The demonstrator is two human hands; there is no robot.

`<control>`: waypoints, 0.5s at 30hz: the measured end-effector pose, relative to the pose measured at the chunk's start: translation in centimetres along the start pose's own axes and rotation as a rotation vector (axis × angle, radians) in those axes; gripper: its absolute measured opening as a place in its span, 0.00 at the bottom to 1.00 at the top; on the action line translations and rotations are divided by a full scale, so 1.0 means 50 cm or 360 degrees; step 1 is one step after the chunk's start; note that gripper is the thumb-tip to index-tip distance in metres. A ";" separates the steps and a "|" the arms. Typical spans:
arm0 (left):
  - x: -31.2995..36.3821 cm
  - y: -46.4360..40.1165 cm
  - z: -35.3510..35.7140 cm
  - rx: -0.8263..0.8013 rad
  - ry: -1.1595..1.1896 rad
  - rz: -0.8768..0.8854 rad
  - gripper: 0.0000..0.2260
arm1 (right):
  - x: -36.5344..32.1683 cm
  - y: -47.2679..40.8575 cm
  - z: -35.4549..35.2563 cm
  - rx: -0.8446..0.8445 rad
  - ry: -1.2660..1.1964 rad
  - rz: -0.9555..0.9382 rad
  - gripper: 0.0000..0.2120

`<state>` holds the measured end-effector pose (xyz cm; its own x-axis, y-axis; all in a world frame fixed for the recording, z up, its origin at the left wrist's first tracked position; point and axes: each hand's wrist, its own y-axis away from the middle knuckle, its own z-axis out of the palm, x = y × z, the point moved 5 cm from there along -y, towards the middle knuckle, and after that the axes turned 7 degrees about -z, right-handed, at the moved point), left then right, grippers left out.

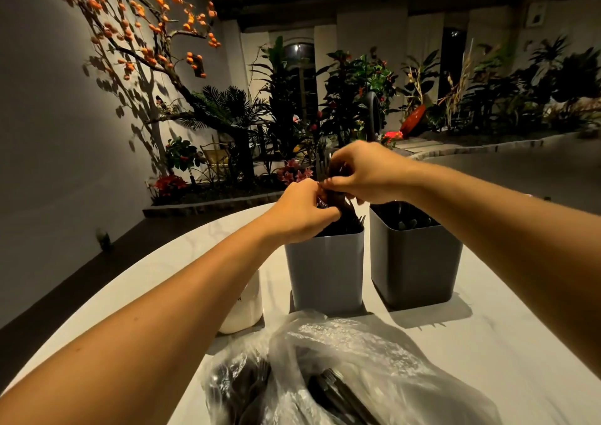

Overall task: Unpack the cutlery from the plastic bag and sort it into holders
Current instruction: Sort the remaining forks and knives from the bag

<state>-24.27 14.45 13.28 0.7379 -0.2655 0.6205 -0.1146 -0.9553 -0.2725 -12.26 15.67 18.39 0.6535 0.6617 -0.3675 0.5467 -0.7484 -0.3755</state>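
Two hands, left hand (300,211) and right hand (364,172), pinch a bundle of black forks (341,210) over the grey holder (325,271); the plastic bag (344,369) lies nearer on the white bench (487,343).

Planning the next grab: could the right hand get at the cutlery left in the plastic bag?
Probably yes, once freed. The right hand now pinches dark cutlery over the lighter grey holder. The plastic bag lies nearer the person, with nothing in between.
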 end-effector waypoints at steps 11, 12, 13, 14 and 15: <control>-0.010 0.012 -0.043 0.0496 0.0077 0.0198 0.12 | 0.019 0.012 0.011 -0.0002 0.0015 0.0035 0.14; -0.011 0.011 -0.039 0.0479 0.0034 0.0201 0.13 | 0.019 0.014 0.010 0.0023 0.0029 0.0028 0.12; -0.011 0.012 -0.036 0.0479 0.0017 0.0196 0.13 | 0.020 0.016 0.009 0.0060 0.0038 0.0022 0.11; -0.012 0.015 -0.039 0.0516 0.0029 0.0185 0.13 | 0.020 0.019 0.006 0.0113 0.0033 0.0015 0.10; -0.013 0.018 -0.045 0.0571 0.0069 0.0161 0.13 | 0.019 0.022 0.000 0.0171 0.0018 0.0008 0.09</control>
<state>-26.35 13.50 14.28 0.7051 -0.3685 0.6058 0.0606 -0.8199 -0.5693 -11.04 15.48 17.62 0.6623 0.6571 -0.3601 0.4846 -0.7422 -0.4630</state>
